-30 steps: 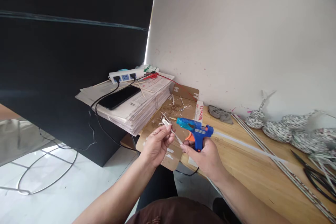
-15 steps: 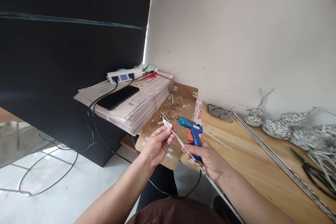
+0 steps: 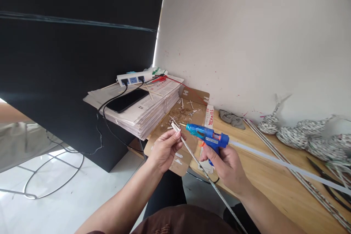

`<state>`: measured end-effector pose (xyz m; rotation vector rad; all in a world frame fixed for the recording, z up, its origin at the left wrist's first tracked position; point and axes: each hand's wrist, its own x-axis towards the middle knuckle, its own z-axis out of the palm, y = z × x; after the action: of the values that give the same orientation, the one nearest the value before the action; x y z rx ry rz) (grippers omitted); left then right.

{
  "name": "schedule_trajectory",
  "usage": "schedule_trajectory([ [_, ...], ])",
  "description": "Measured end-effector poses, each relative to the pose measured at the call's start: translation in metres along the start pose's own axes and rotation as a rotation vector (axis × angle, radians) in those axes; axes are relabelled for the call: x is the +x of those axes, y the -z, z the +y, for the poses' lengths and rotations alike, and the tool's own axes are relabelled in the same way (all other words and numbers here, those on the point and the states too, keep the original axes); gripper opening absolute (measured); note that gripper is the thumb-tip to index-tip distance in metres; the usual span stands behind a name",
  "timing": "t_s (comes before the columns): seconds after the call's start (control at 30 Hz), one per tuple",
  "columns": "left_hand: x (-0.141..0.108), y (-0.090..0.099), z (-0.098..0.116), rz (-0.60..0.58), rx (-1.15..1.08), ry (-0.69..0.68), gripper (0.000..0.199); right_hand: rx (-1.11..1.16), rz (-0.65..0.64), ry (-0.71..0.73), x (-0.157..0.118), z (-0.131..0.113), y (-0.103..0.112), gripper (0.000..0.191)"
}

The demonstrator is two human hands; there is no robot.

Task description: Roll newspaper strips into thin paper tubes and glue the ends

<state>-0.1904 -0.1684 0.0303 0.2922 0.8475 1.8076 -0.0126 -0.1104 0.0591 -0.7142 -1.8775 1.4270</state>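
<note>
My left hand (image 3: 165, 150) pinches a thin rolled-paper stick (image 3: 216, 189) near its flattened white tip (image 3: 175, 127). The stick slants down to the right, past my right hand to my lap. My right hand (image 3: 229, 168) grips a blue hot glue gun (image 3: 208, 137) by its handle, with a finger at the orange trigger. Its nozzle points left, just right of the white tip, and a small gap seems to lie between them. A long whitish strip, apparently a glue stick (image 3: 274, 159), runs back from the gun's rear.
Left stands a newspaper stack (image 3: 153, 117) carrying a phone (image 3: 127, 101) and a power strip (image 3: 134, 79) with cables. Paper scraps lie on cardboard (image 3: 161, 146). Along the wall on the wooden table (image 3: 263, 186) are a grey rag (image 3: 231, 119), paper rods (image 3: 301, 179), woven paper pieces (image 3: 293, 136) and scissors (image 3: 320, 170).
My right hand has let go of the paper stick and turned the glue gun level, nozzle towards the stick's tip. My left hand keeps its pinch. The view has shifted slightly.
</note>
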Motion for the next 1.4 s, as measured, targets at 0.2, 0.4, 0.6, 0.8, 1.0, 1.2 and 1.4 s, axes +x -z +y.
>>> schedule_trajectory([
  [0.2, -0.003, 0.001, 0.001, -0.046, 0.01, -0.008, 0.019, -0.11, 0.004, -0.004, -0.005, -0.008, 0.0, 0.023],
  [0.4, -0.005, 0.001, 0.002, -0.076, 0.007, -0.007, 0.019, -0.242, -0.005, 0.038, -0.007, -0.009, 0.0, 0.025],
  [0.6, -0.006, 0.0, 0.002, -0.074, 0.009, -0.007, 0.019, -0.338, 0.007, 0.118, -0.007, -0.015, 0.001, 0.022],
  [0.8, -0.005, 0.0, 0.0, -0.059, 0.021, -0.006, 0.02, -0.405, -0.002, 0.097, -0.007, -0.014, 0.002, 0.021],
  [1.0, -0.005, 0.0, -0.001, -0.068, 0.034, -0.009, 0.02, -0.429, -0.017, 0.1, -0.008, -0.015, 0.004, 0.02],
  [1.2, -0.006, 0.001, -0.001, -0.064, 0.035, -0.002, 0.019, -0.447, -0.022, 0.123, -0.008, -0.016, 0.005, 0.016],
  [1.4, -0.005, 0.0, -0.001, -0.052, 0.03, 0.004, 0.019, -0.456, 0.004, 0.139, -0.008, -0.017, 0.004, 0.013],
])
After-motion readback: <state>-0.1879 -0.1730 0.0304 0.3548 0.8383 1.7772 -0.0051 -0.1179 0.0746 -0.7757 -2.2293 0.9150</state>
